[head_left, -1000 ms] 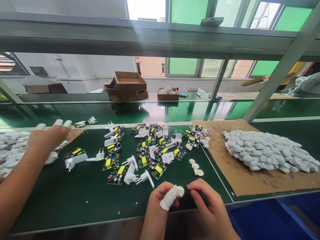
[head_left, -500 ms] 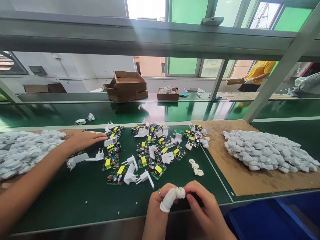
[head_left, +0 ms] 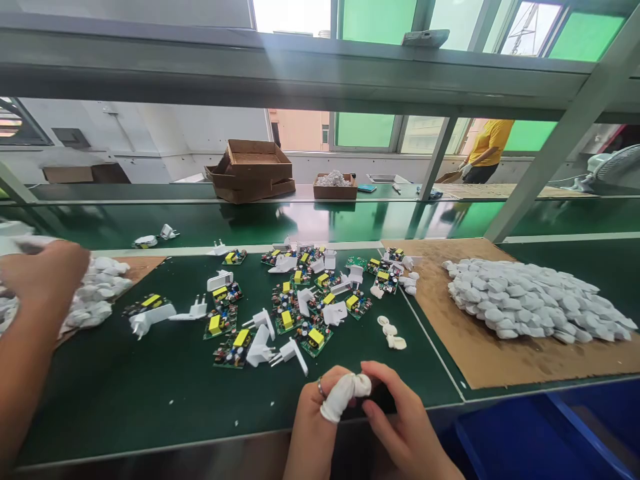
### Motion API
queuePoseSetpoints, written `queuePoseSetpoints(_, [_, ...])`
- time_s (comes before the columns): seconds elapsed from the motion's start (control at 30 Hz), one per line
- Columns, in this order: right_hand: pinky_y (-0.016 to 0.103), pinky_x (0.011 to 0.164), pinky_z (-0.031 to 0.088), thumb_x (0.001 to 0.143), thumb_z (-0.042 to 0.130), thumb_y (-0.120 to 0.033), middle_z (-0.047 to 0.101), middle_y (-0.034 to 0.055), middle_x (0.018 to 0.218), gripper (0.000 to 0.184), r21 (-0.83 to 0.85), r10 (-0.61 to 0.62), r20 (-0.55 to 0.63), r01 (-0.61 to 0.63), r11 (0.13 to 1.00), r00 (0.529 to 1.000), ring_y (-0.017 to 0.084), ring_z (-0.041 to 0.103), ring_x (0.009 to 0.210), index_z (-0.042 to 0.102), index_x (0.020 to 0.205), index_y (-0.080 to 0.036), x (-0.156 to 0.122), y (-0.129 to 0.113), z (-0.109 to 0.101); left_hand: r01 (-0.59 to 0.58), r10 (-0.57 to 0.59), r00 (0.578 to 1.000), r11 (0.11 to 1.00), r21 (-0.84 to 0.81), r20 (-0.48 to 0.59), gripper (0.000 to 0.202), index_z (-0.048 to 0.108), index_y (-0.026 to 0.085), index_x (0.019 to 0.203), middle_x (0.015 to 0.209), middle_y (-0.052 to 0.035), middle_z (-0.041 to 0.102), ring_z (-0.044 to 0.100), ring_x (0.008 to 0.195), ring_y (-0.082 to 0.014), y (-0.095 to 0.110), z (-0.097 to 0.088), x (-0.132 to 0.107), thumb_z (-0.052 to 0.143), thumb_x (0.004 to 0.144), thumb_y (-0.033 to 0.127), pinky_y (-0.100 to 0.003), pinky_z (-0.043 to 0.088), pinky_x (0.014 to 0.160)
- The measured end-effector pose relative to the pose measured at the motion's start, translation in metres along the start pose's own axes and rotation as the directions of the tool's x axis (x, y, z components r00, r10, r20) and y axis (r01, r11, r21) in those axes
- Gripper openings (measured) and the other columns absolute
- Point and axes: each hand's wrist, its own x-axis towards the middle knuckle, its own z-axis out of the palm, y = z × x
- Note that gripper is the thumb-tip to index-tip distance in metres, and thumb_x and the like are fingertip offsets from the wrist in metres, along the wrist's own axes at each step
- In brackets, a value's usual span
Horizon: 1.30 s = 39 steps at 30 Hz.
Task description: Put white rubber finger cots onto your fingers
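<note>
My left hand [head_left: 320, 413] is at the front edge of the bench, fingers curled in. White finger cots [head_left: 340, 398] cover its thumb and a fingertip, which press together. Whatever lies between them, if anything, is hidden. Close against the cot-covered fingertip is my right hand [head_left: 400, 420], its bare thumb and forefinger apart with nothing visible between them. Loose finger cots [head_left: 391, 333] lie beyond it on the green mat. Farther in are circuit boards [head_left: 315, 338] with yellow transformers, mixed with white plug housings [head_left: 290, 355].
A co-worker's arm [head_left: 35, 333] reaches in at left, over a pile of white parts [head_left: 95, 293]. Another white pile [head_left: 530, 300] covers cardboard [head_left: 440, 333] at right. Blue bins [head_left: 530, 440] stand below the right edge. Cardboard boxes [head_left: 255, 173] sit behind the mat.
My right thumb and forefinger have parted from their pinch at the cot's end. The co-worker's hand has moved left from the boards, and one board now lies at left. The distant person moved left.
</note>
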Motion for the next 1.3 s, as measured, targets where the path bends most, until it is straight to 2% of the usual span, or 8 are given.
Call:
queuePoseSetpoints(0.07, [0.016,0.067,0.045,0.075,0.043,-0.015,0.056,0.0021,0.089,0.032,-0.008,-0.017,-0.002,0.017,1.0,1.0,0.01,0.054,0.078,0.039,0.106,-0.022,0.0,-0.001,0.0,0.015,-0.014,1.0,1.0,-0.016,0.013,0.022,0.06,0.018,0.053,0.056,0.0022,0.051,0.05,0.058,-0.0151,0.001,0.0,-0.001,0.055,0.068,0.034,-0.027,0.043,0.055])
queuePoseSetpoints(0.23, [0.019,0.064,0.045,0.079,0.039,-0.015,0.055,0.0024,0.084,0.018,0.067,-0.022,0.073,0.017,0.998,0.997,0.01,0.053,0.074,0.045,0.094,-0.021,0.004,-0.003,-0.001,0.023,-0.023,1.0,0.997,-0.068,0.007,0.022,0.055,0.015,0.051,0.054,0.0009,0.046,0.043,0.055,-0.0112,-0.003,0.001,-0.002,0.059,0.065,0.031,-0.022,0.038,0.053])
queuePoseSetpoints(0.37, [0.018,0.064,0.044,0.078,0.039,-0.015,0.055,0.0014,0.082,0.02,0.055,-0.016,0.037,0.014,0.998,0.999,0.01,0.053,0.073,0.043,0.096,-0.022,0.004,-0.002,0.001,0.014,-0.013,1.0,0.995,-0.097,0.005,0.024,0.05,0.013,0.053,0.058,0.0006,0.045,0.041,0.058,-0.0103,-0.009,0.002,-0.001,0.063,0.061,0.031,-0.021,0.035,0.056])
queuePoseSetpoints(0.53, [0.018,0.062,0.044,0.077,0.04,-0.015,0.054,0.0006,0.079,0.02,0.05,0.001,0.027,-0.003,0.999,1.0,0.009,0.052,0.07,0.042,0.096,-0.022,0.003,-0.003,0.001,0.012,-0.011,1.0,0.999,-0.048,0.023,0.023,0.051,0.013,0.056,0.061,-0.0001,0.045,0.041,0.061,-0.0113,-0.011,0.002,0.0,0.06,0.066,0.032,-0.021,0.033,0.058])
queuePoseSetpoints(0.8, [0.019,0.061,0.044,0.078,0.038,-0.015,0.055,0.0031,0.08,0.017,0.084,0.006,0.084,-0.013,0.996,0.996,0.011,0.052,0.071,0.044,0.093,-0.019,0.004,-0.003,0.001,-0.127,0.126,0.992,0.991,0.042,0.014,0.02,0.052,0.015,0.058,0.061,0.0011,0.045,0.041,0.059,-0.0101,-0.011,0.001,-0.004,0.053,0.072,0.029,-0.019,0.033,0.056])
queuePoseSetpoints(0.97, [0.02,0.061,0.044,0.079,0.037,-0.016,0.055,0.0032,0.08,0.018,0.091,0.014,0.084,-0.021,0.996,0.996,0.011,0.052,0.071,0.044,0.095,-0.019,0.002,-0.002,0.002,-0.123,0.123,0.992,0.992,0.014,-0.02,0.018,0.053,0.016,0.059,0.062,0.0008,0.045,0.042,0.06,-0.0107,-0.014,0.003,-0.005,0.053,0.072,0.027,-0.02,0.033,0.057])
queuePoseSetpoints(1.13, [0.021,0.061,0.044,0.078,0.038,-0.016,0.055,0.0035,0.079,0.019,0.053,0.03,0.09,-0.035,0.998,0.995,0.011,0.052,0.07,0.045,0.095,-0.018,0.002,0.0,0.003,-0.13,0.13,0.991,0.991,0.042,0.014,0.02,0.052,0.015,0.059,0.062,0.0005,0.045,0.042,0.06,-0.011,-0.015,0.0,-0.004,0.052,0.073,0.029,-0.02,0.033,0.058])
queuePoseSetpoints(1.3, [0.023,0.057,0.041,0.077,0.037,-0.016,0.055,0.0029,0.074,0.017,-0.058,-0.033,0.062,0.037,0.998,0.998,0.013,0.051,0.065,0.045,0.092,-0.017,0.004,0.001,0.01,-0.122,0.121,0.992,0.992,0.019,0.039,0.018,0.055,0.016,0.061,0.061,0.001,0.044,0.039,0.058,-0.01,-0.014,0.0,-0.003,0.051,0.074,0.029,-0.019,0.031,0.054])
